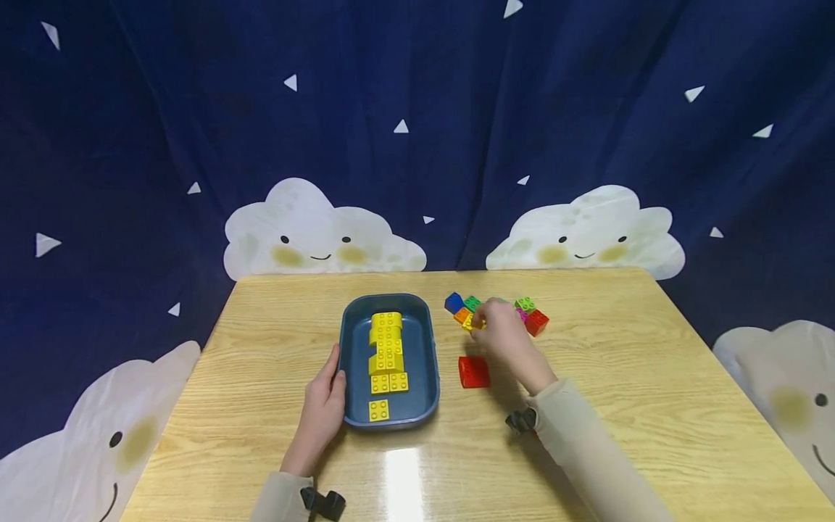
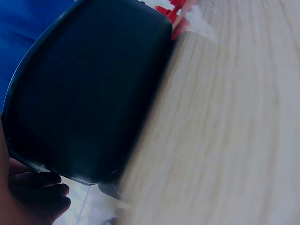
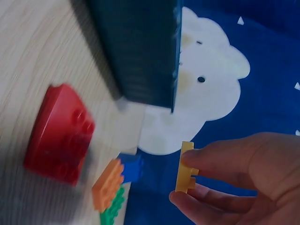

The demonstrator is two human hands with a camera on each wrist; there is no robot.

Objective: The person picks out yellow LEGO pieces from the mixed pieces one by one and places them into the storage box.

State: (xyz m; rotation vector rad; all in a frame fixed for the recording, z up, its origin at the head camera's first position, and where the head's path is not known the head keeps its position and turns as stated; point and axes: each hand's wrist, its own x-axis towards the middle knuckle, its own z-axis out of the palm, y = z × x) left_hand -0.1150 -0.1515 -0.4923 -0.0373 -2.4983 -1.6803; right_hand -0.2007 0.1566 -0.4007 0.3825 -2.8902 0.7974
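A dark blue tray stands on the table, with several yellow bricks in a column inside it. My left hand holds the tray's left side, thumb by the rim and fingers along the outer wall. In the left wrist view the tray's dark outer wall fills much of the picture. My right hand pinches a yellow brick between thumb and fingers, over the loose bricks right of the tray. Nearer me lies a red sloped brick. An orange brick shows below the hand.
Around the right hand lie a blue brick, a green brick, a lime brick and a red brick. The wooden table ends at a dark blue curtain with clouds.
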